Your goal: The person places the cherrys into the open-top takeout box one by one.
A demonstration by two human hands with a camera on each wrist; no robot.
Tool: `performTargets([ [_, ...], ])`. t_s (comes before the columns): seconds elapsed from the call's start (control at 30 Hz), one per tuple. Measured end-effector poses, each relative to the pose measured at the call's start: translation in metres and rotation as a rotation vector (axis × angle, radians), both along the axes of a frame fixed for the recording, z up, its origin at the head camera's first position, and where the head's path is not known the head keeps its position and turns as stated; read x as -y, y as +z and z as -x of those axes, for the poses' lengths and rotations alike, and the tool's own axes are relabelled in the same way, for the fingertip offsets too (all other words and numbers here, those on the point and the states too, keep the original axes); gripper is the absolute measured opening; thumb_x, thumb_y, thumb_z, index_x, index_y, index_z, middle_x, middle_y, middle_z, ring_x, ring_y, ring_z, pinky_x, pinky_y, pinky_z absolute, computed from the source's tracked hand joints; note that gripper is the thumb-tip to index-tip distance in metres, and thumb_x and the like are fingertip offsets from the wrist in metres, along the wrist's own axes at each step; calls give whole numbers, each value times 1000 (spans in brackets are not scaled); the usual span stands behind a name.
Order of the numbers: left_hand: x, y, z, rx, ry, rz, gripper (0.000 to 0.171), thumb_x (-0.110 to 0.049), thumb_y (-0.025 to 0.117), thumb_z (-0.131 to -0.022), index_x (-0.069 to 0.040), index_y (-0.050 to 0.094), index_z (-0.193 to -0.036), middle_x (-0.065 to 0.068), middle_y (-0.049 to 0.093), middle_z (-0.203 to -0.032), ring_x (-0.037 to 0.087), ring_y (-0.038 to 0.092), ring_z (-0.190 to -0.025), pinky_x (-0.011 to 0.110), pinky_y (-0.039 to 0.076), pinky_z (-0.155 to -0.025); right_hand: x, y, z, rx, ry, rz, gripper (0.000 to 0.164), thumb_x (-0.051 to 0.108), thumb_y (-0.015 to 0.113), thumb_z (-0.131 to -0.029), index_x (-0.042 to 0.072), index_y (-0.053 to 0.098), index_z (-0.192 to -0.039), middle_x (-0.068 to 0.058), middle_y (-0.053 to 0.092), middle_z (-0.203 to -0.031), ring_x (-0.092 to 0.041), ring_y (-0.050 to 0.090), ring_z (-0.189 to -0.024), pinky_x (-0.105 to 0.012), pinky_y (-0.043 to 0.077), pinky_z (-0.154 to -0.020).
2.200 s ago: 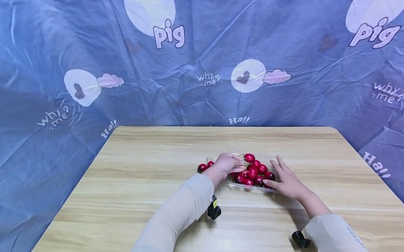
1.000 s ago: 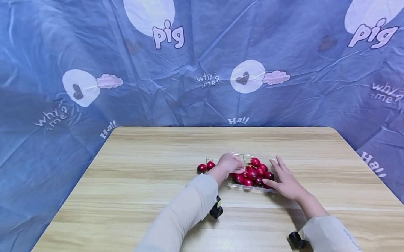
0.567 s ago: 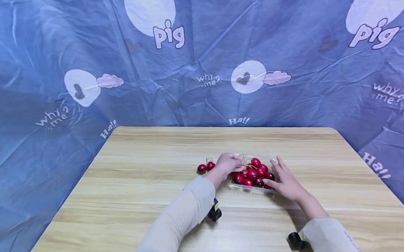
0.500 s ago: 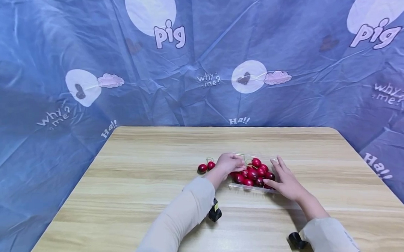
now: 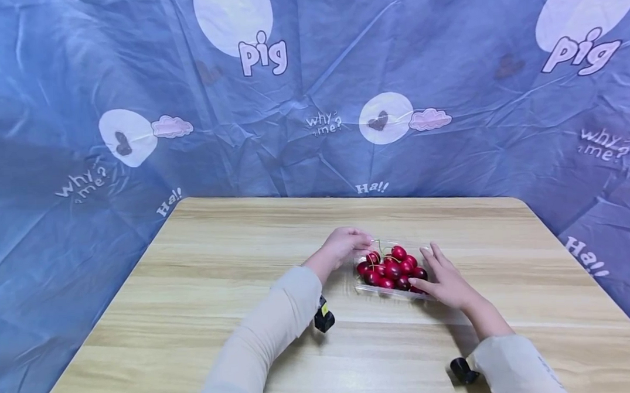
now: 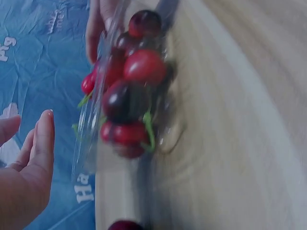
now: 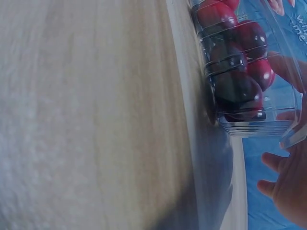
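Observation:
A clear plastic container (image 5: 390, 293) full of red and dark-red cherries (image 5: 392, 269) stands on the table. Some cherries carry thin green stems. My left hand (image 5: 344, 243) is over the container's far left corner, its fingers extended with nothing between them. In the left wrist view that hand (image 6: 31, 177) appears apart from the container. My right hand (image 5: 448, 281) holds the container's right end, thumb at the front rim and fingers toward the back. Through the clear wall, the right wrist view shows part of that hand (image 7: 292, 177) around the corner.
At the bottom of the left wrist view a dark cherry (image 6: 124, 225) lies outside the container. The pale wooden table (image 5: 192, 284) ends at a blue printed cloth (image 5: 291, 133). Black wrist cameras, left (image 5: 324, 318) and right (image 5: 463, 370), hang below the sleeves.
My left hand has drawn back from the cherries, moving left and away from me, uncovering those at the container's left end. Its arm now hides the loose cherries. My right hand stays in place.

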State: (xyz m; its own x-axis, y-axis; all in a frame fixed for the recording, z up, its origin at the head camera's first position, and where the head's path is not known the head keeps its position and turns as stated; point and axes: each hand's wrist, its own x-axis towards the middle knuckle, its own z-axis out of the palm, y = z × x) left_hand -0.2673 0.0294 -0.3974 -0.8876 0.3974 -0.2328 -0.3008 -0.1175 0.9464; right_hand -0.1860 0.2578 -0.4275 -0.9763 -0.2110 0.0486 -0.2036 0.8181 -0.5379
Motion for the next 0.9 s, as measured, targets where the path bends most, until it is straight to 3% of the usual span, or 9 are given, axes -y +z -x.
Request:
performTargets([
  [0.17, 15, 0, 9, -13, -3, 47, 25, 1, 54, -82, 13, 52, -104, 30, 54, -101, 15, 58, -65, 30, 51, -77, 1, 3, 0, 2, -3, -3, 78, 40, 56, -80, -6, 20, -133, -28, 1, -138, -50, 8, -120, -68, 12, -91],
  [0.5, 44, -10, 17, -10, 21, 94, 28, 2, 51, -83, 15, 48, -108, 32, 51, -105, 15, 59, -67, 27, 53, -73, 3, 1, 1, 9, -7, -2, 78, 40, 57, -80, -5, 21, -133, -28, 1, -138, -51, 8, -119, -68, 11, -91],
  [0.77, 62, -11, 24, 13, 93, 103, 31, 4, 51, -82, 15, 47, -110, 31, 49, -108, 13, 58, -66, 26, 52, -74, 2, 1, 1, 4, -7, -12, 79, 41, 56, -80, -5, 21, -133, -28, 1, -138, -50, 8, -120, -68, 10, -91],
  [0.9, 68, -14, 29, 10, 133, 112, 33, 5, 51, -82, 16, 46, -112, 30, 50, -108, 18, 60, -71, 28, 51, -76, 2, 2, 1, 8, -9, -15, 79, 41, 56, -80, -5, 20, -133, -28, 1, -138, -50, 7, -120, -68, 10, -91],
])
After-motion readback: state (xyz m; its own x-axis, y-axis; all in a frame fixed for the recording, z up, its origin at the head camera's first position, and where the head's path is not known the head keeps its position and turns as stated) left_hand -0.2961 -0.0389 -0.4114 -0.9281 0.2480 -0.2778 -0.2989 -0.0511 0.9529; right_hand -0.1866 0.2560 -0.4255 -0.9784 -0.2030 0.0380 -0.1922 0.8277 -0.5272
